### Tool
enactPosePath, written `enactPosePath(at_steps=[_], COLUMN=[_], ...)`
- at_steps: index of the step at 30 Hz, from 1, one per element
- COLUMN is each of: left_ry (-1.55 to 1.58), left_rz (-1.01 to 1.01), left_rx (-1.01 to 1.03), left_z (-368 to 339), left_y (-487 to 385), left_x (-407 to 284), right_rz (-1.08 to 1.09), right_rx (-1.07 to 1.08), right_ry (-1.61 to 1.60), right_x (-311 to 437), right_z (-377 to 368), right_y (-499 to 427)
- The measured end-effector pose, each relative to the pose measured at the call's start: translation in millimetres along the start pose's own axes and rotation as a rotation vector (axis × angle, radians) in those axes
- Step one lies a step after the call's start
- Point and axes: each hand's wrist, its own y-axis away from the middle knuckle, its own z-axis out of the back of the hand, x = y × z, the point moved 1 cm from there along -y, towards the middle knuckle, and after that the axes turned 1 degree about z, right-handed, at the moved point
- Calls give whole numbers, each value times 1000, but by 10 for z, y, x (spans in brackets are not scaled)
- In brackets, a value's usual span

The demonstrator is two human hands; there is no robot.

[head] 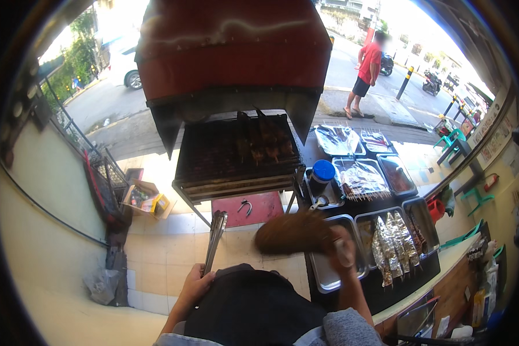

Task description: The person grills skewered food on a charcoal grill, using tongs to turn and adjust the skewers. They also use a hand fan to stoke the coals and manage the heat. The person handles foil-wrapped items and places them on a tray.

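My left hand (197, 283) grips a pair of metal tongs (216, 238), which point up and away from me. In my right hand (345, 253) is a brown hand fan (292, 233), blurred by motion and held out in front of my dark apron (251, 309). Beyond both hands stands a charcoal grill (212, 155) under a red metal hood (233, 69). Several pieces of skewered meat (266, 142) lie on the right half of its grate. Smoke and shade make their exact kind hard to tell.
At right, a black table (400, 298) bears metal trays, foil-wrapped skewers (395, 246), foil-covered trays (361, 177) and a blue-lidded jar (322, 173). A cardboard box (142, 201) sits left on the tiles. A person in red (365, 71) stands by the road; a white car (127, 69) is left.
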Motion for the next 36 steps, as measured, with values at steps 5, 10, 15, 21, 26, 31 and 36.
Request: enactPosePath(at_steps=[5,10,15,21,26,31,36], left_ry=[-15,37,142,272,383,317,146], left_rz=[23,6,47,-16,-281,-503,-566], left_rx=[-14,-28,-18,-118,-115,-206,-93], left_z=[17,12,29,197,366,449,134], left_y=[16,-43,0,98,-33,-249,-377], left_x=[66,94,8,-23,-274,-1040,-1632], right_rz=[150,62,110,152,35,55,140], right_rx=[-1112,-226,300,-828,-511,767,1169], right_ry=[649,12,179,704,160,77,344], right_x=[257,41,-87,-19,-197,-75,356], right_z=[805,181,-415,629,311,-1128,-1872], right_y=[-319,-189,94,-276,-295,-2,-119])
